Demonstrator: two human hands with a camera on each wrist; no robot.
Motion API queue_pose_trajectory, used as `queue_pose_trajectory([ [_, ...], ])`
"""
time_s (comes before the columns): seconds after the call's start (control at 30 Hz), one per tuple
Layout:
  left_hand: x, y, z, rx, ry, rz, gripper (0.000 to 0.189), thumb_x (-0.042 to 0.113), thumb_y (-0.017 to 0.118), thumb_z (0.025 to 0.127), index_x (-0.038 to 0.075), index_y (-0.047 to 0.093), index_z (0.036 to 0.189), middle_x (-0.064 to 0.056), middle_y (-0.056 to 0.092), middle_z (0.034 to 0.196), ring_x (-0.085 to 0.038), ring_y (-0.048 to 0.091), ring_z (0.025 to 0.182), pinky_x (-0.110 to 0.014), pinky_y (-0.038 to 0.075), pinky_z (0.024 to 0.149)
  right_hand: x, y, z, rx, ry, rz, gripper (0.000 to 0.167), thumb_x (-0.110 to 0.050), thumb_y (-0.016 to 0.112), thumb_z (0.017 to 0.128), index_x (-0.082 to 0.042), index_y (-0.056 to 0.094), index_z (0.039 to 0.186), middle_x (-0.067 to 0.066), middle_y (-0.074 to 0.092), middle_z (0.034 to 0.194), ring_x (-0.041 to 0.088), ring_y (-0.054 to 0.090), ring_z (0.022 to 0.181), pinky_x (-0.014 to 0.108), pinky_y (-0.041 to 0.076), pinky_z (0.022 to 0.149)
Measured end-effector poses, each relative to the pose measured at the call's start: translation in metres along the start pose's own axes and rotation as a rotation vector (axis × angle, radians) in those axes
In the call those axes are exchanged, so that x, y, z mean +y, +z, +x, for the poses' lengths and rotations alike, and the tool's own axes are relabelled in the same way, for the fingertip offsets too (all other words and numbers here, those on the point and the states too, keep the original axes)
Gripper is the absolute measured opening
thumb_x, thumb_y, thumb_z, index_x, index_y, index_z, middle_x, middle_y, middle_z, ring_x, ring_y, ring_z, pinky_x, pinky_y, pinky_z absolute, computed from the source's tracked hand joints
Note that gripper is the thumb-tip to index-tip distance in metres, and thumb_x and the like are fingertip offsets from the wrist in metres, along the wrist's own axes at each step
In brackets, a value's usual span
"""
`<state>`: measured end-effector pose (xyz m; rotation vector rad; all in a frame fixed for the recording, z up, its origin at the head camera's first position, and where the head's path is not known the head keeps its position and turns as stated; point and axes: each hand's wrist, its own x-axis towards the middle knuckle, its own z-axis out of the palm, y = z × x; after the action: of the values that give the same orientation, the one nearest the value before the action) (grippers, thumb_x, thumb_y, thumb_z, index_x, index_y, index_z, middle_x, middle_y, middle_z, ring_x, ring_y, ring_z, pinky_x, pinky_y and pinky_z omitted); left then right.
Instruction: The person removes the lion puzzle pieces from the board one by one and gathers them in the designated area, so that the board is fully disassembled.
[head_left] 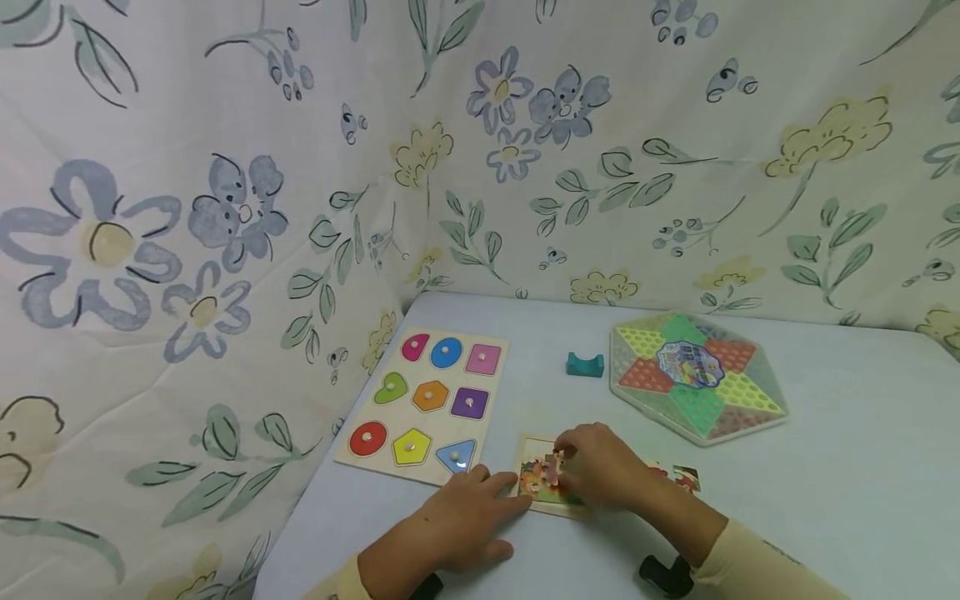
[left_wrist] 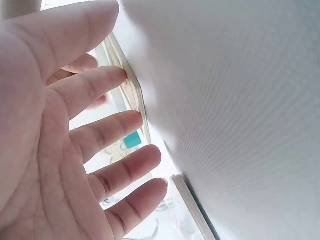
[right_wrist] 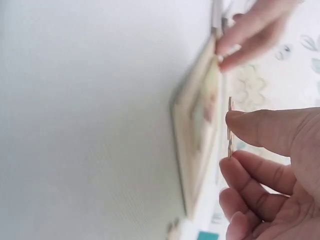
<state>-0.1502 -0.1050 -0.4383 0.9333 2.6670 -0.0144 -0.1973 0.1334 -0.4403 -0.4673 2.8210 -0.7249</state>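
Note:
A small wooden jigsaw puzzle tray point(head_left: 557, 509) lies on the table, part of its picture filled with printed pieces. My left hand point(head_left: 471, 515) has its fingers spread, with fingertips at the tray's left edge. Over the tray's right side is my right hand point(head_left: 602, 467). Its thumb and fingers pinch a thin jigsaw piece point(right_wrist: 230, 103), seen edge-on in the right wrist view and held above the tray. The right hand covers part of the tray. Just right of that hand lie loose jigsaw pieces point(head_left: 686, 478), partly hidden by the forearm.
A wooden shape board point(head_left: 382, 477) with colourful knobbed shapes lies at the left. Behind the tray stands a small teal block point(head_left: 585, 365) with a curved notch. A hexagonal star-patterned game board point(head_left: 701, 429) is at the back right. Floral cloth point(head_left: 480, 250) hangs behind the table.

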Motion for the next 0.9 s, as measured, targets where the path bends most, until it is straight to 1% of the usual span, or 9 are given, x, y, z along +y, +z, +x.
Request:
queue_pose_trajectory([
  [0.1, 0.0, 0.0, 0.0, -0.003, 0.008, 0.001, 0.061, 0.059, 0.069, 0.09, 0.049, 0.049, 0.147, 0.013, 0.046, 0.156, -0.017, 0.05, 0.123, -0.043, 0.052, 0.103, 0.01, -0.012, -0.01, 0.038, -0.016, -0.001, 0.031, -0.022, 0.084, 0.084, -0.014, 0.073, 0.112, -0.006, 0.066, 0.097, 0.016, 0.058, 0.099, 0.042, 0.053, 0.091],
  [0.2, 0.0, 0.0, 0.0, -0.002, 0.013, -0.006, 0.061, 0.059, 0.068, 0.09, 0.049, 0.049, 0.148, 0.012, 0.046, 0.156, -0.017, 0.049, 0.124, -0.043, 0.051, 0.104, 0.025, -0.026, -0.024, 0.077, -0.048, -0.017, 0.031, -0.021, 0.083, 0.085, -0.012, 0.073, 0.112, -0.005, 0.067, 0.098, 0.016, 0.061, 0.098, 0.041, 0.054, 0.087],
  [0.27, 0.0, 0.001, 0.0, -0.002, 0.012, -0.011, 0.061, 0.059, 0.068, 0.09, 0.049, 0.049, 0.148, 0.012, 0.046, 0.156, -0.017, 0.049, 0.124, -0.043, 0.051, 0.104, 0.035, -0.034, -0.033, 0.094, -0.051, -0.03, 0.031, -0.022, 0.083, 0.085, -0.012, 0.073, 0.112, -0.005, 0.068, 0.099, 0.017, 0.062, 0.098, 0.041, 0.055, 0.085],
  [0.4, -0.001, 0.002, 0.0, -0.009, -0.006, -0.012, 0.061, 0.058, 0.069, 0.09, 0.048, 0.05, 0.147, 0.012, 0.047, 0.155, -0.018, 0.049, 0.126, -0.044, 0.051, 0.104, 0.053, -0.041, -0.048, 0.088, -0.023, -0.037, 0.029, -0.023, 0.083, 0.085, -0.012, 0.074, 0.111, -0.005, 0.069, 0.098, 0.016, 0.062, 0.095, 0.039, 0.055, 0.08],
  [0.5, -0.001, 0.002, -0.001, -0.015, -0.016, -0.01, 0.06, 0.058, 0.069, 0.091, 0.048, 0.05, 0.147, 0.012, 0.048, 0.154, -0.017, 0.049, 0.126, -0.045, 0.051, 0.104, 0.063, -0.04, -0.057, 0.09, 0.001, -0.057, 0.026, -0.024, 0.084, 0.084, -0.015, 0.074, 0.107, -0.009, 0.067, 0.095, 0.014, 0.06, 0.093, 0.038, 0.054, 0.079],
  [0.57, -0.001, 0.002, -0.002, -0.015, -0.014, -0.007, 0.059, 0.058, 0.068, 0.091, 0.048, 0.051, 0.147, 0.012, 0.048, 0.154, -0.017, 0.049, 0.126, -0.044, 0.051, 0.104, 0.069, -0.037, -0.064, 0.111, -0.004, -0.087, 0.02, -0.024, 0.084, 0.083, -0.02, 0.075, 0.101, -0.013, 0.067, 0.091, 0.011, 0.059, 0.093, 0.038, 0.054, 0.081],
  [0.63, -0.002, 0.001, -0.003, -0.012, -0.005, 0.001, 0.059, 0.058, 0.068, 0.091, 0.048, 0.051, 0.146, 0.012, 0.048, 0.154, -0.017, 0.049, 0.125, -0.043, 0.051, 0.104, 0.073, -0.033, -0.071, 0.14, -0.021, -0.117, 0.018, -0.024, 0.086, 0.081, -0.025, 0.076, 0.096, -0.016, 0.068, 0.09, 0.01, 0.058, 0.093, 0.038, 0.054, 0.082],
  [0.73, -0.001, 0.0, -0.003, -0.005, 0.011, 0.017, 0.057, 0.058, 0.068, 0.092, 0.048, 0.052, 0.146, 0.011, 0.048, 0.154, -0.017, 0.05, 0.125, -0.043, 0.05, 0.104, 0.079, -0.027, -0.079, 0.179, -0.071, -0.16, 0.017, -0.023, 0.087, 0.079, -0.03, 0.076, 0.09, -0.019, 0.067, 0.088, 0.009, 0.057, 0.091, 0.038, 0.053, 0.082],
  [0.9, 0.0, -0.002, -0.002, 0.0, 0.032, 0.024, 0.055, 0.057, 0.068, 0.093, 0.048, 0.053, 0.145, 0.011, 0.048, 0.154, -0.017, 0.05, 0.125, -0.042, 0.05, 0.104, 0.086, -0.021, -0.087, 0.197, -0.111, -0.204, 0.019, -0.02, 0.088, 0.077, -0.032, 0.075, 0.085, -0.02, 0.065, 0.087, 0.008, 0.054, 0.088, 0.035, 0.053, 0.077],
])
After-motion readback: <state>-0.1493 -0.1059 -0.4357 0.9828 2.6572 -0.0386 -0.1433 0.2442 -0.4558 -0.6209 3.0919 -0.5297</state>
